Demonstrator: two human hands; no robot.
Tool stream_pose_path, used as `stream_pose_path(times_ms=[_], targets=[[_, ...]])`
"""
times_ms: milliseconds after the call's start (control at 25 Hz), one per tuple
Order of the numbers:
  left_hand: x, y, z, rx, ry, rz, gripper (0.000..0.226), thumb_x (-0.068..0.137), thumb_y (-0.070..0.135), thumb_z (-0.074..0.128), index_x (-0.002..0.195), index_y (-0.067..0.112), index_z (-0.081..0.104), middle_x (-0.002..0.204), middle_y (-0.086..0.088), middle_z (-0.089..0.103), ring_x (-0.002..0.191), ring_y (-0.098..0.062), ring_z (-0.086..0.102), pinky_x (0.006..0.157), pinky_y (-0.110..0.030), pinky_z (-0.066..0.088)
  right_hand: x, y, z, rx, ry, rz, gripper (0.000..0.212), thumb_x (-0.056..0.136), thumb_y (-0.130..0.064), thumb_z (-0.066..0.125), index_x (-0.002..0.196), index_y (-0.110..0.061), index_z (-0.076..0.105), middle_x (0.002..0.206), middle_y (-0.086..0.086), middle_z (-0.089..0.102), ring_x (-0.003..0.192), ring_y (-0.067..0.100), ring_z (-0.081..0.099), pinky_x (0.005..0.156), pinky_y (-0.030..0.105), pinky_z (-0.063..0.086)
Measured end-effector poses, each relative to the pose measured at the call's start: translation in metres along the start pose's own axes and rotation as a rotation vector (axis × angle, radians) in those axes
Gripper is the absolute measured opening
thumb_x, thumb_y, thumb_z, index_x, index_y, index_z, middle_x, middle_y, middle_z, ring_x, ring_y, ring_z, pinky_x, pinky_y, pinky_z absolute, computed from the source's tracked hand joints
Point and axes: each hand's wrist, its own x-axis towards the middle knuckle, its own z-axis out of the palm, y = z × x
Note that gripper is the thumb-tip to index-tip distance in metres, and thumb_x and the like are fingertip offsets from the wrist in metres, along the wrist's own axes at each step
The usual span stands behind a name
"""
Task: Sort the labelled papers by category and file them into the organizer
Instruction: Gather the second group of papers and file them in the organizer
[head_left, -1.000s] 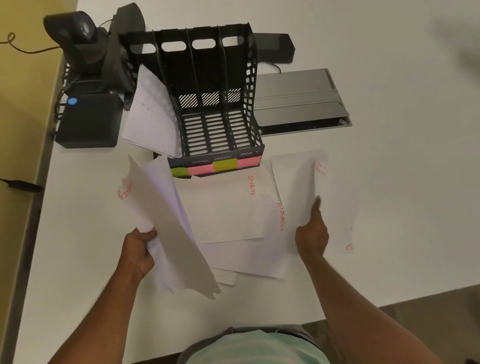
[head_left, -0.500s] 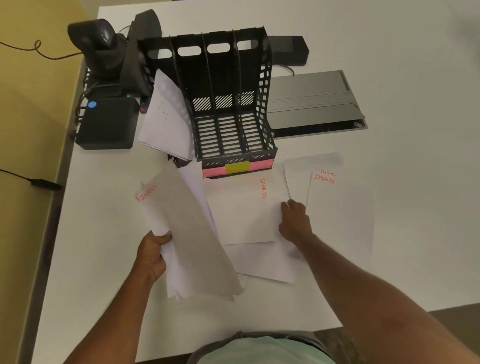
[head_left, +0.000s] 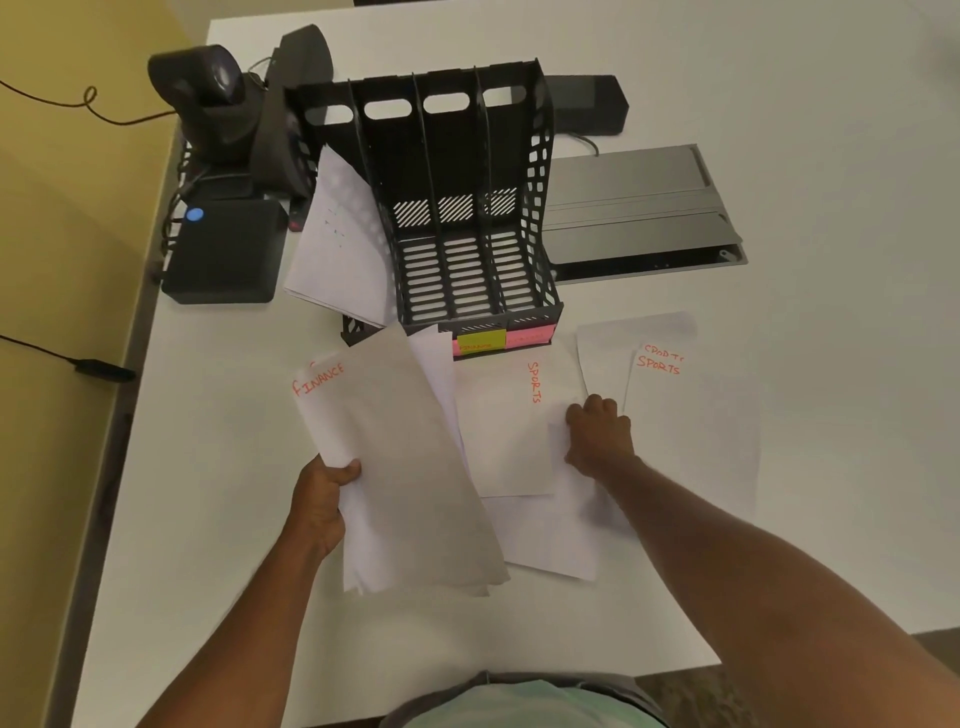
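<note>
Two hands are engaged with the loose papers, and sorting is judged only part done.

Left side: the left hand (head_left: 321, 501) grips a sheaf headed FINANCE (head_left: 400, 467) at its left edge, thumb curled over the top sheet and fingers underneath, with the sheaf lifted at a slant above the table (head_left: 779, 571). Several sheets appear to sit in this sheaf; the exact count cannot be told.

Centre: a sheet marked SPORTS (head_left: 506, 431) lies flat on other loose sheets just in front of the organizer (head_left: 467, 218). The right hand (head_left: 600, 435) rests on its right edge with fingers curled down onto the paper; whether they pinch the sheet or merely press it cannot be told.

Right side: a SPORTS pile (head_left: 691, 426) lies flat just beside that hand.

Recommended handling: pinch only the top sheet at its edge, lift it clear of those beneath, and lay it square on the SPORTS pile. The left grip should be kept firm so the FINANCE sheaf does not fan out.

Containers: the organizer stands upright with four slots. Its leftmost slot holds white sheets (head_left: 337, 239) that lean out to the left. The other three slots show bare slatted floors. Coloured labels (head_left: 480, 340) run along its front lip; their wording is not legible.
</note>
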Motion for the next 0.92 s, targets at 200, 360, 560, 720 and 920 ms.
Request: stream_pose_path(times_ms=[200,360,560,720,920], targets=[[-0.002,0.001,0.0,0.034,0.025,0.003,0.03,0.09,-0.006,0.053,0.112,0.01,0.064,0.106,-0.014,0.069,0.093,-0.034,0.064,0.088,-0.048,0.051,-0.008,-0.007,-0.003,-0.072,0.024,-0.03,0.031,0.086,-0.017,0.058,0.117,-0.011,0.057,0.12,0.01,0.051,0.112,0.03,0.047,0.086,0.041,0.043],[-0.004,0.001,-0.001,0.071,0.04,0.018,0.035,0.09,-0.006,0.054,0.122,0.006,0.062,0.109,-0.017,0.068,0.096,-0.036,0.064,0.094,-0.052,0.05,-0.013,-0.014,-0.014,-0.049,0.002,-0.041,0.029,0.087,-0.021,0.056,0.115,-0.012,0.057,0.112,0.007,0.06,0.107,0.029,0.053,0.088,0.04,0.042],[-0.012,0.006,0.001,0.113,0.018,0.084,0.029,0.089,-0.008,0.055,0.108,0.013,0.065,0.101,-0.011,0.069,0.089,-0.031,0.065,0.076,-0.04,0.054,-0.01,-0.002,-0.044,0.806,-0.334,0.17,0.053,0.076,-0.005,0.073,0.123,-0.011,0.048,0.113,0.017,0.059,0.102,0.035,0.061,0.078,0.038,0.055],[-0.014,0.007,0.007,0.166,-0.009,0.127,0.027,0.089,-0.004,0.059,0.104,0.018,0.066,0.103,-0.009,0.071,0.093,-0.031,0.067,0.078,-0.04,0.054,-0.026,-0.006,-0.083,0.821,-0.104,0.164,0.048,0.076,-0.005,0.077,0.118,-0.014,0.057,0.113,0.01,0.062,0.098,0.028,0.061,0.07,0.027,0.049],[-0.019,0.016,0.018,0.36,-0.036,0.272,0.013,0.096,0.019,0.06,0.104,0.026,0.067,0.104,0.003,0.073,0.098,-0.023,0.069,0.079,-0.035,0.055,-0.069,-0.023,-0.192,0.532,0.167,-0.135,0.018,0.084,-0.003,0.064,0.094,-0.017,0.067,0.08,-0.004,0.064,0.083,0.024,0.061,0.065,0.025,0.037]])
